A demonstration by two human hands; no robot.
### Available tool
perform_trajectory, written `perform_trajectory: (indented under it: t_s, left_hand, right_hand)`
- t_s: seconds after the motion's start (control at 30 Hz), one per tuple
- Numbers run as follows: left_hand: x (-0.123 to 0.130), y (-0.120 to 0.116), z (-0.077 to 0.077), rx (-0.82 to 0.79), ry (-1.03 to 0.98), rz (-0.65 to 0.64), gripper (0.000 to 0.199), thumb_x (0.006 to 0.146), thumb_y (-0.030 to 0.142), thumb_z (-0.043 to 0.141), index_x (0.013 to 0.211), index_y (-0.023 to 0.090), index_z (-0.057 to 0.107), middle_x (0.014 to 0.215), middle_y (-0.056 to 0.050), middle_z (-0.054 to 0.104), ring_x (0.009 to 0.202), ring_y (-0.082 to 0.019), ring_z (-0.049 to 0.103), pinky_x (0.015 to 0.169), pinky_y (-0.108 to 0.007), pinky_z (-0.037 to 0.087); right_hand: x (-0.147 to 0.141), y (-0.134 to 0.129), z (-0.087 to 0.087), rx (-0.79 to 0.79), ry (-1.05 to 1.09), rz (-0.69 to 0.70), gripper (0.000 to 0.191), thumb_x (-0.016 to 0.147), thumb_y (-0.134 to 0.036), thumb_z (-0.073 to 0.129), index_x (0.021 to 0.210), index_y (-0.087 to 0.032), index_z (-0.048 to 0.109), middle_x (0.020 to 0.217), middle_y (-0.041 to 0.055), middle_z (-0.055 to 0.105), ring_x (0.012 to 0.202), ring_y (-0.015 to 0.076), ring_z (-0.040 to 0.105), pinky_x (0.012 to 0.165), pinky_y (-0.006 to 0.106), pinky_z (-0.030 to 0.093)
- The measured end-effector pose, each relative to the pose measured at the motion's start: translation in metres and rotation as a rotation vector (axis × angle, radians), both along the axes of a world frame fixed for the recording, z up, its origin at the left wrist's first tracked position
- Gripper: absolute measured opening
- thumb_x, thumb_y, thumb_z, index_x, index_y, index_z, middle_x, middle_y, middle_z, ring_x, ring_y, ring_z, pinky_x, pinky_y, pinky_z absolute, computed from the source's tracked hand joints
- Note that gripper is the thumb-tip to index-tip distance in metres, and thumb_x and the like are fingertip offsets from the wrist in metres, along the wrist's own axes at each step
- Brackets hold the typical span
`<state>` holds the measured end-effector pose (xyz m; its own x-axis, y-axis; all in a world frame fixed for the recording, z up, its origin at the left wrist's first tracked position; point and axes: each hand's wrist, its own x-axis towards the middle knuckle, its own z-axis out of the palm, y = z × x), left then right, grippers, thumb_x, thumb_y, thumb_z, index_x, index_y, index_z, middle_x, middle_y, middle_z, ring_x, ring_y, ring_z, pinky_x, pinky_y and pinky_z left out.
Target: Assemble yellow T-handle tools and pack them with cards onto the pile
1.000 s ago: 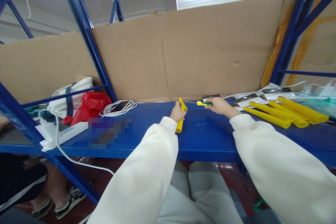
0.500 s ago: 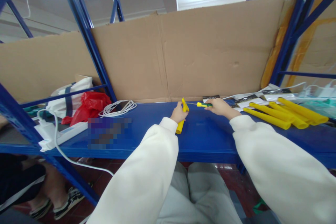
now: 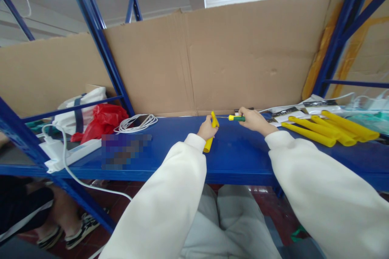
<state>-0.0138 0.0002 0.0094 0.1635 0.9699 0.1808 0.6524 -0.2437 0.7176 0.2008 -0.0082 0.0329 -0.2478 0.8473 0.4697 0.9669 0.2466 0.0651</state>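
My left hand (image 3: 206, 128) is closed around a yellow tube-like piece (image 3: 208, 145) with a wider yellow head at its top, held tilted above the blue shelf. My right hand (image 3: 251, 120) grips the end of a screwdriver (image 3: 236, 117) with a green and yellow handle. Its thin shaft points left and reaches the head of the yellow piece; whether the tip sits in a screw is too small to tell. Several more yellow tubes (image 3: 331, 129) lie side by side to the right of my right hand.
Blue shelf (image 3: 237, 162) with a cardboard panel (image 3: 243, 56) behind it. On the left are a coiled white cable (image 3: 136, 124), a red plastic bag (image 3: 105, 119) and a white power strip (image 3: 82, 151). Flat packets (image 3: 285, 114) lie at the back right. A person's legs (image 3: 57, 206) show lower left.
My right hand has shifted its grip on the screwdriver, so more of the green handle shows. The shaft still points at the yellow piece. My left hand keeps its hold.
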Motion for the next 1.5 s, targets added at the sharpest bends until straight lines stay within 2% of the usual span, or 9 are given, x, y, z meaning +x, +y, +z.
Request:
perform_trajectory:
  t_s: [0.13,0.33,0.47,0.6,0.7,0.9,1.13,1.37,1.5]
  left_hand:
    - [0.0004,0.0002,0.0,0.01,0.018,-0.009,0.053,0.085,0.012,0.058,0.134,0.017,0.038,0.106,-0.011,0.07,0.057,-0.014,0.066,0.056,-0.025,0.053]
    - [0.0012,-0.0051,0.0023,0.015,0.035,0.01,0.053,0.085,0.012,0.057,0.135,0.018,0.038,0.109,-0.011,0.07,0.06,-0.015,0.067,0.057,-0.025,0.054]
    - [0.0018,-0.0061,0.002,0.023,0.048,0.004,0.054,0.085,0.01,0.056,0.135,0.017,0.039,0.109,-0.012,0.07,0.059,-0.015,0.067,0.059,-0.026,0.054]
    - [0.0028,-0.0066,0.0022,0.045,0.078,0.002,0.053,0.084,0.009,0.056,0.133,0.017,0.04,0.108,-0.012,0.07,0.061,-0.015,0.068,0.066,-0.028,0.055]
    - [0.0032,-0.0072,0.0026,0.046,0.083,0.0,0.053,0.084,0.008,0.056,0.133,0.017,0.039,0.108,-0.012,0.07,0.061,-0.015,0.068,0.067,-0.029,0.056]
    - [0.0026,-0.0077,0.0027,0.058,0.094,0.001,0.053,0.083,0.007,0.057,0.131,0.017,0.04,0.108,-0.012,0.07,0.07,-0.017,0.07,0.073,-0.03,0.056]
    - [0.003,-0.0084,0.0035,0.061,0.076,0.006,0.053,0.082,0.006,0.058,0.131,0.018,0.042,0.113,-0.012,0.069,0.078,-0.018,0.071,0.075,-0.029,0.056]
    - [0.003,-0.0073,0.0035,0.026,0.069,0.005,0.056,0.082,0.007,0.057,0.135,0.016,0.04,0.111,-0.013,0.07,0.064,-0.016,0.069,0.068,-0.029,0.056]
    - [0.0032,-0.0065,0.0022,0.036,0.07,0.006,0.055,0.083,0.008,0.058,0.134,0.017,0.04,0.111,-0.012,0.07,0.061,-0.014,0.067,0.068,-0.028,0.056]
  right_hand:
    - [-0.0033,-0.0042,0.0012,-0.06,-0.001,-0.086,0.035,0.084,-0.024,0.06,0.117,-0.014,0.055,0.101,0.0157,0.073,0.092,0.0295,0.069,0.071,0.031,0.043]
    - [-0.0018,-0.0006,-0.0017,-0.074,0.028,-0.029,0.032,0.084,-0.021,0.055,0.115,-0.012,0.057,0.109,0.0183,0.071,0.1,0.028,0.067,0.079,0.03,0.044]
    - [0.0003,0.0015,-0.0027,-0.03,0.021,-0.024,0.028,0.082,-0.021,0.055,0.109,-0.014,0.059,0.111,0.0178,0.069,0.099,0.0267,0.066,0.077,0.029,0.044]
    - [0.0,-0.0006,-0.0017,-0.048,0.04,-0.078,0.032,0.081,-0.023,0.058,0.112,-0.016,0.057,0.102,0.015,0.072,0.089,0.0269,0.068,0.071,0.03,0.043]
    - [-0.0007,-0.0019,-0.0013,-0.098,0.028,-0.112,0.034,0.082,-0.024,0.057,0.114,-0.015,0.058,0.097,0.0152,0.073,0.09,0.0282,0.069,0.071,0.03,0.044]
    - [-0.0001,0.0,-0.002,-0.141,-0.026,-0.07,0.029,0.084,-0.028,0.052,0.106,-0.015,0.067,0.107,0.016,0.073,0.099,0.0285,0.069,0.08,0.032,0.047]
    - [-0.0009,-0.0012,-0.0011,-0.118,0.019,-0.137,0.038,0.081,-0.029,0.059,0.116,-0.013,0.061,0.104,0.0181,0.073,0.097,0.0295,0.069,0.076,0.032,0.047]
    - [0.0,-0.001,-0.0008,-0.168,0.05,-0.082,0.028,0.084,-0.028,0.054,0.108,-0.015,0.063,0.106,0.016,0.073,0.096,0.0268,0.069,0.073,0.029,0.046]
    - [0.0003,-0.0001,-0.0014,-0.159,0.063,-0.113,0.03,0.084,-0.029,0.056,0.108,-0.014,0.063,0.101,0.0169,0.073,0.094,0.027,0.069,0.072,0.029,0.045]
